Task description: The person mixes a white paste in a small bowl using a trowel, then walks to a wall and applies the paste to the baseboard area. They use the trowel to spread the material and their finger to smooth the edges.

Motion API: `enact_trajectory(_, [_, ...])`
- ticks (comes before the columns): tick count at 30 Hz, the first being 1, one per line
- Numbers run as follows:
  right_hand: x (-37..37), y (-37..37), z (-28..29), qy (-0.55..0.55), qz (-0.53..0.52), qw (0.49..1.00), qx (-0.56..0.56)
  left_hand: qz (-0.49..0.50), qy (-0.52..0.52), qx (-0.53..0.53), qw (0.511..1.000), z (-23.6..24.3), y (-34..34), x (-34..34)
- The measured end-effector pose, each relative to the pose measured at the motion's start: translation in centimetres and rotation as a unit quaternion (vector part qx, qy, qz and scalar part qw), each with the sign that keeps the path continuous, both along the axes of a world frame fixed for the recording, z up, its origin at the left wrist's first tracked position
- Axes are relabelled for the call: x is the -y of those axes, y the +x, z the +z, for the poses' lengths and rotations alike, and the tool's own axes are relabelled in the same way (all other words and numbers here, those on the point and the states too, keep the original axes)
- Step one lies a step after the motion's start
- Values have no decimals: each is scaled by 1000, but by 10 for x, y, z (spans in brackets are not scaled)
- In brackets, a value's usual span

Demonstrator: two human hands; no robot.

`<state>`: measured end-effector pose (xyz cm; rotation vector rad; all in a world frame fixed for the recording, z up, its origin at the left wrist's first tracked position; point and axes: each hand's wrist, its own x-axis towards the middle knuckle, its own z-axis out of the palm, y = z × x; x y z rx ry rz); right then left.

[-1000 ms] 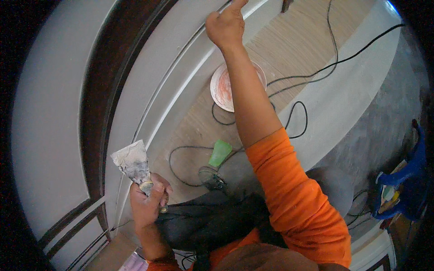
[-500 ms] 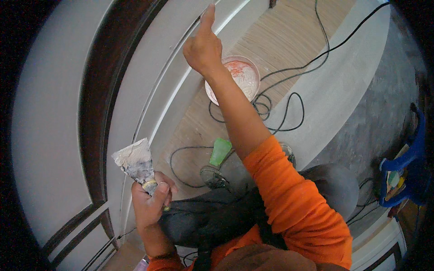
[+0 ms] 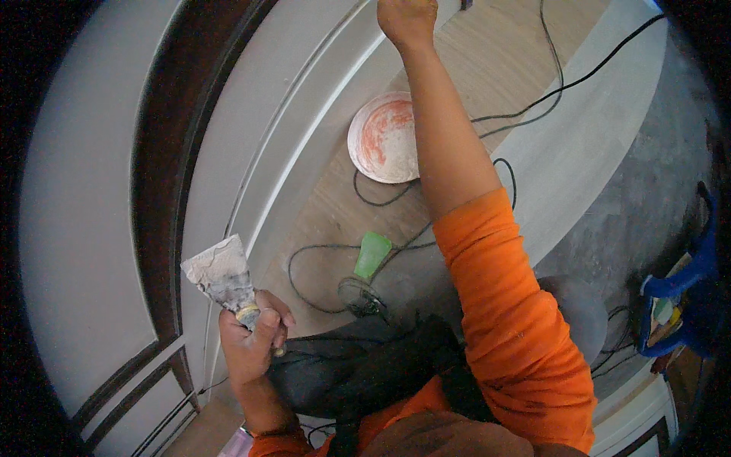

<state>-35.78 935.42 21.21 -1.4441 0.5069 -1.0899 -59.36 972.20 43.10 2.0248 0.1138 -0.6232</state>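
Note:
My left hand (image 3: pixel 255 335) grips the handle of a putty knife (image 3: pixel 221 270), its broad blade coated in whitish putty and pointing up beside the white wall trim. My right hand (image 3: pixel 409 21) is reached far forward at the top edge, near the moulding, with the fingers cut off by the picture's edge. Under my right forearm, partly hidden by it, lies a round, shallow-looking container (image 3: pixel 373 141) smeared with white and reddish-orange putty. A green plastic piece, like a small spreader (image 3: pixel 372 255), lies on the floor between my arms.
Dark cables (image 3: pixel 533 110) loop across the wood-look floor (image 3: pixel 327 217). White moulding (image 3: pixel 301 129) and a dark brown trim band (image 3: pixel 164 152) run along the left. At the right, a blue carrier (image 3: pixel 689 282) with assorted items stands on the grey floor.
My right hand has moved forward and to the right, from a pointing finger against the moulding to the top edge. The putty knife has shifted slightly left in my left hand.

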Motion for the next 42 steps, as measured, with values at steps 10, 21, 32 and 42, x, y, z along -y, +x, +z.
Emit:
enact_trajectory(10, [-43,-16,5,-37,17,995,-92,-12,-6,-3,1000,1,-1,5])
enact_trajectory(21, [-125,-37,25,-63,92,980,-162,-13,-12,15,1000,5,-9,-5])
enact_trajectory(32, [-164,-63,26,-88,127,968,-198,-35,-23,19,999,3,-9,-6])
enact_trajectory(42, [-90,-54,-25,23,39,998,-46,-27,-7,22,999,2,-7,0])
